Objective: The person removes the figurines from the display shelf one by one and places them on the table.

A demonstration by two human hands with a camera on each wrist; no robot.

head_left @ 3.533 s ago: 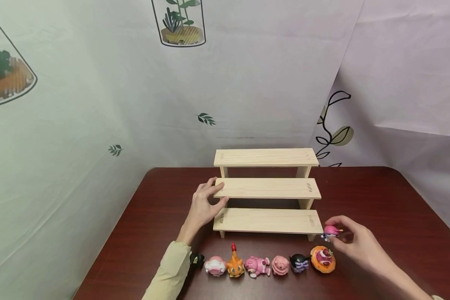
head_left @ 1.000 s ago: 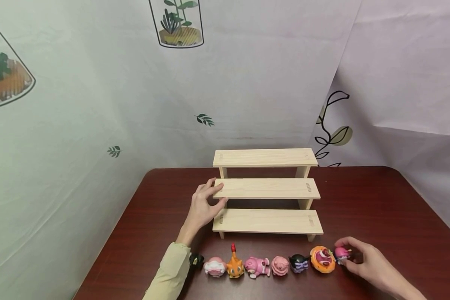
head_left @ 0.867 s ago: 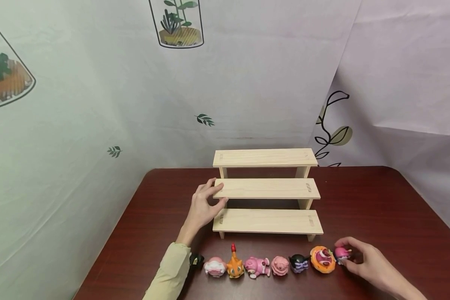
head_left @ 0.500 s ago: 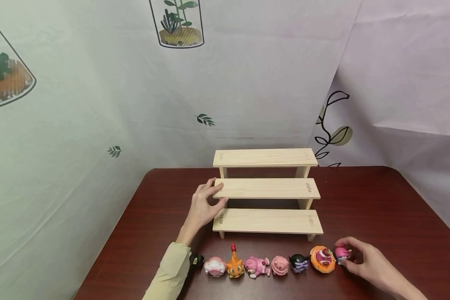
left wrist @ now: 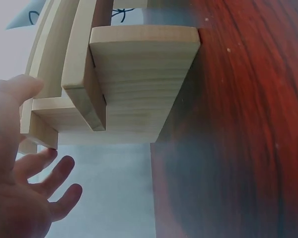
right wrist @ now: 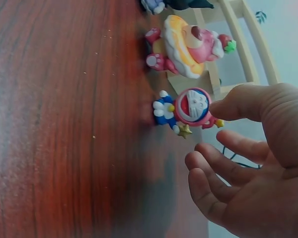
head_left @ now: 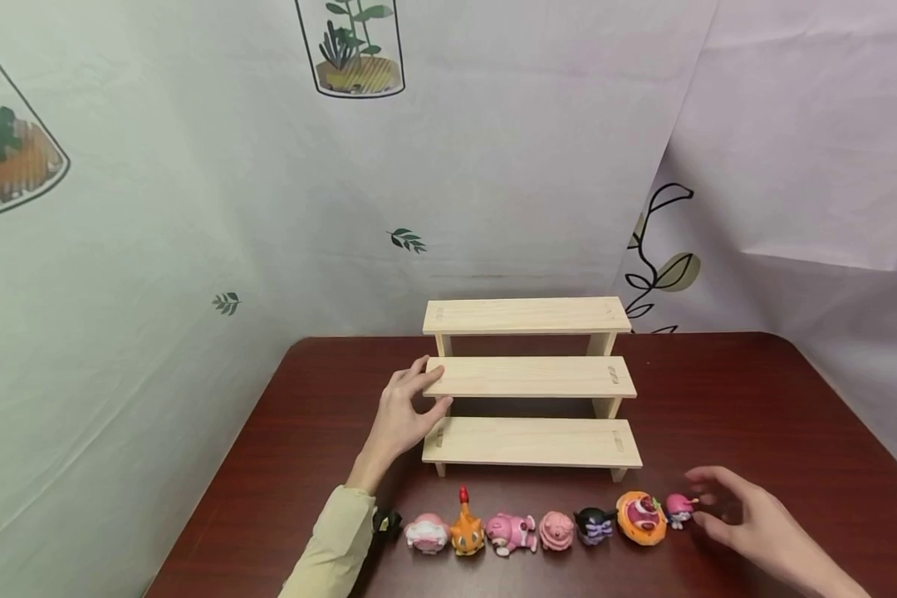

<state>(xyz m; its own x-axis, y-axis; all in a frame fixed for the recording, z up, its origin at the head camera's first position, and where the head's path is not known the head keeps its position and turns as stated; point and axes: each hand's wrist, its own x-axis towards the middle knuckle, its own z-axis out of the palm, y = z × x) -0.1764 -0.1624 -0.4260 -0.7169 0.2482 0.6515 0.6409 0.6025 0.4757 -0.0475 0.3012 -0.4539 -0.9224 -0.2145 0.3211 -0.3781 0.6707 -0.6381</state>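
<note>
A small blue figurine point(head_left: 678, 509) in a pink hood stands on the table at the right end of a row of toys. My right hand point(head_left: 751, 523) is just right of it, fingers parted and nothing held; in the right wrist view the thumb tip is close by the hood of the figurine point(right wrist: 191, 106). With thumb and fingers, my left hand point(head_left: 399, 415) grips the left end of the middle board of a three-tier wooden stand point(head_left: 531, 376). The left wrist view shows the side panel of the stand point(left wrist: 134, 89) and the fingers at its board end.
Left of the hooded figurine, the row holds an orange-ringed pink bear figurine point(head_left: 641, 518), a black and purple one point(head_left: 595, 526), several pink ones, an orange one with a red-tipped tail point(head_left: 467, 533), and a black one point(head_left: 385, 522) partly behind the left sleeve. A printed cloth point(head_left: 531, 166) hangs behind the table.
My right hand brought the hooded figurine down to the right end of the row, then let go and drew slightly right. My left hand has kept its grip on the stand.
</note>
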